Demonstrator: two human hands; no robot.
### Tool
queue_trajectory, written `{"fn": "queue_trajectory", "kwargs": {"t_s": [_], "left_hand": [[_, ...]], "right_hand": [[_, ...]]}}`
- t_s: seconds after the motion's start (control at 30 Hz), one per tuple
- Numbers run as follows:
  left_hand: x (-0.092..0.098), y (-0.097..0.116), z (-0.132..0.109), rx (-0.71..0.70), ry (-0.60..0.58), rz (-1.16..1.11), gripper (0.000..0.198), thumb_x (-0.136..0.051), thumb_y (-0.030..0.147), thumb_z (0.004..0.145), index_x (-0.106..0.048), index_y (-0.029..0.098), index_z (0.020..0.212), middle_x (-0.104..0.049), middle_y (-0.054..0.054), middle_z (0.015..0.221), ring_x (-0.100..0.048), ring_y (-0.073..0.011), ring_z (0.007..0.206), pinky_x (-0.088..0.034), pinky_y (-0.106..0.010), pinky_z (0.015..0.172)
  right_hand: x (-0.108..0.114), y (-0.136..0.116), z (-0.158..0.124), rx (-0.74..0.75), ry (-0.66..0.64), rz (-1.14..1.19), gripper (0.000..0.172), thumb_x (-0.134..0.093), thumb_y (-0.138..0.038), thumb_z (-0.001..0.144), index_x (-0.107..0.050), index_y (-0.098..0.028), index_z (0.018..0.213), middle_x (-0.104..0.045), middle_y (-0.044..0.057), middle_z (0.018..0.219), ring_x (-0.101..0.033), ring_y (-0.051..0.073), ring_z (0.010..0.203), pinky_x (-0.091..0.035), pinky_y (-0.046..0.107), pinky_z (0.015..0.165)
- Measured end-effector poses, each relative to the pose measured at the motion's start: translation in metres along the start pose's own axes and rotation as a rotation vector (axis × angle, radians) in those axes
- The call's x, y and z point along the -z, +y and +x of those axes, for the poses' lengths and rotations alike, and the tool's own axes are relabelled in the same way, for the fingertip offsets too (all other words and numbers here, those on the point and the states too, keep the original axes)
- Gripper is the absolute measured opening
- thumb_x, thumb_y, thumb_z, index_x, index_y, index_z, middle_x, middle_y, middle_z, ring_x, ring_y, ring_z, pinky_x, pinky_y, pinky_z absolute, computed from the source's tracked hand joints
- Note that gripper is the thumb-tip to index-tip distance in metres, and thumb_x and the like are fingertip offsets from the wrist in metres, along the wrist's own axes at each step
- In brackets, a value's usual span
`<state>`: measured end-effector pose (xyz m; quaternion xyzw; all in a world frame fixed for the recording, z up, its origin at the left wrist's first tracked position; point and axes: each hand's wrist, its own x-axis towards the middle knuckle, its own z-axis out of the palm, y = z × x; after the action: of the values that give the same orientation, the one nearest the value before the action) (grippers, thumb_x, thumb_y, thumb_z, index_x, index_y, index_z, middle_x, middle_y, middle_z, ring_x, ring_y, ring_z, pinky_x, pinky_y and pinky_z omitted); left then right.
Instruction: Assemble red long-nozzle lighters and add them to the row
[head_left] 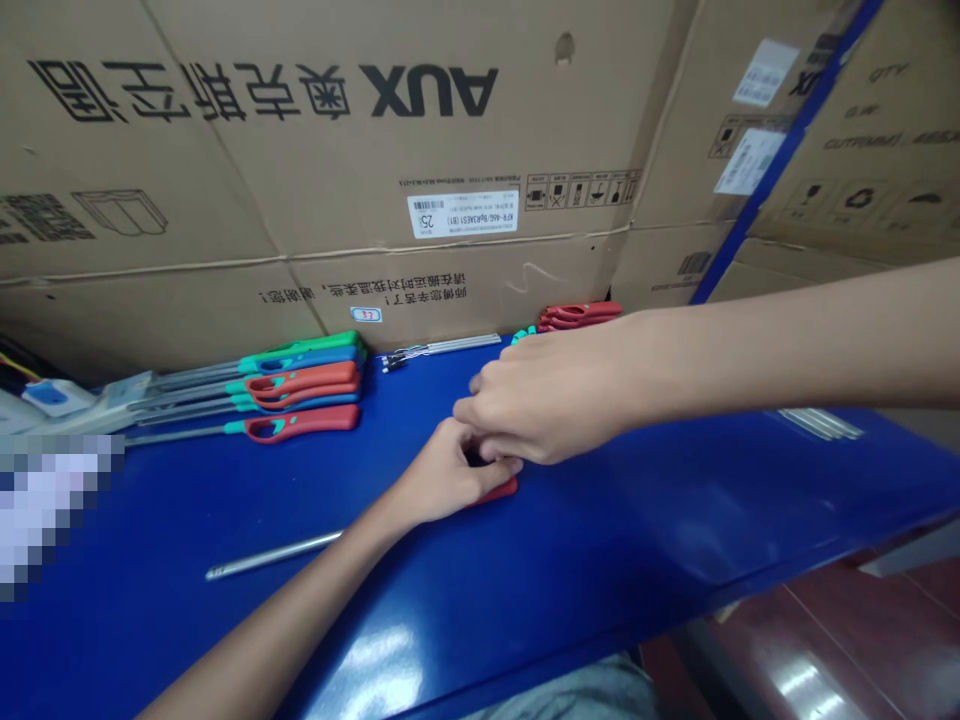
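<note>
Close to the middle of the blue table my left hand (pixel 442 475) is closed around a long-nosed lighter, whose red handle (pixel 501 491) peeks out under the fingers. Its metal tube (pixel 274 555) emerges past my left forearm and points left along the table. My right hand (pixel 540 400) is bent over the left one, its fingers closed together and touching the left hand's area. Whatever those fingers pinch is hidden. Most of the lighter's body is covered by both hands.
Finished-looking lighters (pixel 300 385) in green, blue, orange and red lie at left. Behind the hands are thin metal tubes with wires (pixel 450 346), red handle parts (pixel 577 315) and small teal pieces (pixel 523 335). Silver rods (pixel 821 424) lie right. A cardboard wall (pixel 337 200) stands behind.
</note>
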<state>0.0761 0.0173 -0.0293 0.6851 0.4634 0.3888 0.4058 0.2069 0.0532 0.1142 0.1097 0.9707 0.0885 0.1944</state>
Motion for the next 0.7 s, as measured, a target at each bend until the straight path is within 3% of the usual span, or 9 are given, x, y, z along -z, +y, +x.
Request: {"fn": "queue_trajectory", "kwargs": {"t_s": [0.1, 0.23, 0.37, 0.47, 0.6, 0.7], "left_hand": [[0.0, 0.0, 0.0, 0.001, 0.01, -0.004, 0.017, -0.067, 0.029, 0.073, -0.058, 0.015, 0.074, -0.058, 0.001, 0.066, -0.053, -0.0114, 0.059, -0.046, -0.025, 0.057], [-0.001, 0.001, -0.001, -0.002, 0.004, -0.007, 0.017, -0.068, 0.028, 0.072, -0.057, 0.015, 0.071, -0.057, 0.001, 0.063, -0.054, -0.0122, 0.059, -0.047, -0.025, 0.056], [-0.001, 0.001, -0.001, -0.009, 0.011, -0.008, 0.016, -0.068, 0.028, 0.071, -0.058, 0.015, 0.075, -0.059, 0.001, 0.068, -0.054, -0.0124, 0.061, -0.047, -0.025, 0.059], [0.0, 0.001, -0.001, -0.005, -0.002, -0.008, 0.016, -0.067, 0.028, 0.072, -0.056, 0.015, 0.071, -0.057, 0.001, 0.064, -0.053, -0.0116, 0.058, -0.044, -0.024, 0.054], [0.001, 0.002, 0.0, -0.003, -0.031, -0.004, 0.017, -0.066, 0.029, 0.073, -0.057, 0.015, 0.072, -0.059, 0.0, 0.064, -0.053, -0.0115, 0.057, -0.045, -0.024, 0.055], [0.001, 0.001, 0.0, 0.004, -0.059, 0.008, 0.017, -0.066, 0.029, 0.074, -0.059, 0.014, 0.072, -0.061, -0.002, 0.064, -0.055, -0.0122, 0.057, -0.047, -0.025, 0.055]], "right_hand": [[-0.001, 0.001, -0.001, 0.055, 0.052, 0.049, 0.017, -0.062, -0.013, 0.081, -0.065, -0.016, 0.097, -0.068, 0.009, 0.089, -0.062, 0.022, 0.071, -0.036, 0.031, 0.051], [0.0, -0.001, -0.003, -0.034, 0.037, 0.079, 0.011, -0.059, -0.017, 0.086, -0.065, -0.018, 0.095, -0.069, 0.008, 0.083, -0.062, 0.022, 0.07, -0.037, 0.033, 0.052], [0.002, -0.003, -0.001, 0.023, 0.031, 0.123, 0.023, -0.063, -0.012, 0.079, -0.061, -0.02, 0.1, -0.069, 0.006, 0.092, -0.064, 0.022, 0.077, -0.039, 0.03, 0.054], [0.003, -0.004, 0.003, -0.044, 0.048, 0.056, 0.013, -0.061, -0.016, 0.081, -0.063, -0.016, 0.095, -0.069, 0.009, 0.087, -0.064, 0.023, 0.071, -0.038, 0.032, 0.052], [0.006, -0.006, 0.006, -0.081, 0.001, 0.079, 0.023, -0.07, -0.014, 0.075, -0.065, -0.018, 0.097, -0.071, 0.006, 0.088, -0.062, 0.019, 0.066, -0.038, 0.031, 0.052], [0.009, -0.006, 0.008, -0.093, 0.008, 0.043, 0.009, -0.068, -0.016, 0.078, -0.068, -0.016, 0.087, -0.07, 0.008, 0.08, -0.06, 0.02, 0.062, -0.036, 0.032, 0.05]]}}
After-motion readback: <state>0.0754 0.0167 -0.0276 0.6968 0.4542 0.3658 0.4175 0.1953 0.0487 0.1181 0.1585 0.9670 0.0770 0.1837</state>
